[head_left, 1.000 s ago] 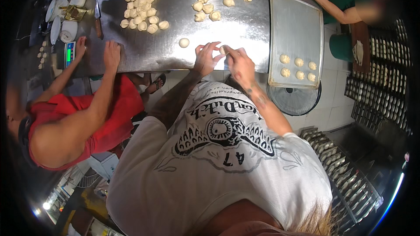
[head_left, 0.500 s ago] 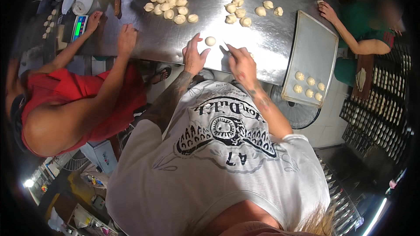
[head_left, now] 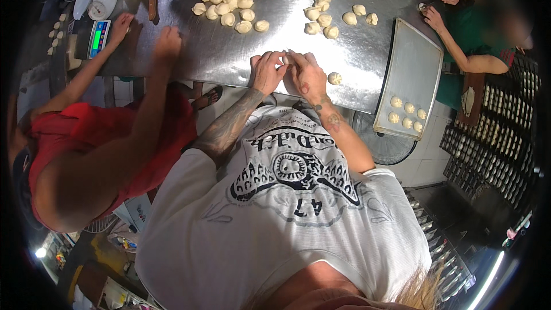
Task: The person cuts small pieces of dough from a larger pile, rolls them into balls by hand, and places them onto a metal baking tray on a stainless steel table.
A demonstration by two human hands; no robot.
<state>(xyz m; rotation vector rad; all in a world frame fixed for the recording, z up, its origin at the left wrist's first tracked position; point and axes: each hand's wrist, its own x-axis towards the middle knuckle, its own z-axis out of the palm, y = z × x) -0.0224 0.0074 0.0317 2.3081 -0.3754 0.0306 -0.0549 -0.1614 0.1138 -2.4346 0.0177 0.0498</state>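
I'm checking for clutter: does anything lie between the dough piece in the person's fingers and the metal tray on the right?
Yes: past the right hand, one patterned dough ball sits on the table, between the held dough and the tray; nothing else visible stands there.

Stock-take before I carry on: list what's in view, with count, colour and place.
Steel table: one, silver, centre
Dough pieces: many, cream, table's far side
Patterned dough piece: one, cream, table's near edge
Held dough piece: one, pale, between left hand and right hand
Tray: one, grey, table's right
Tray pieces: six, cream, tray's near end
Knife: one, brown handle, table's far left
Digital scale: one, green screen, left
Dial scale: one, white, beyond digital scale
Fan: one, grey, below tray
Racks: count unclear, dark, right
Co-worker: one, red clothing, left
Second co-worker: one, green clothing, upper right
Shirt: one, white, bottom centre
Left hand: one, bare, at held dough piece
Right hand: one, bare, at held dough piece
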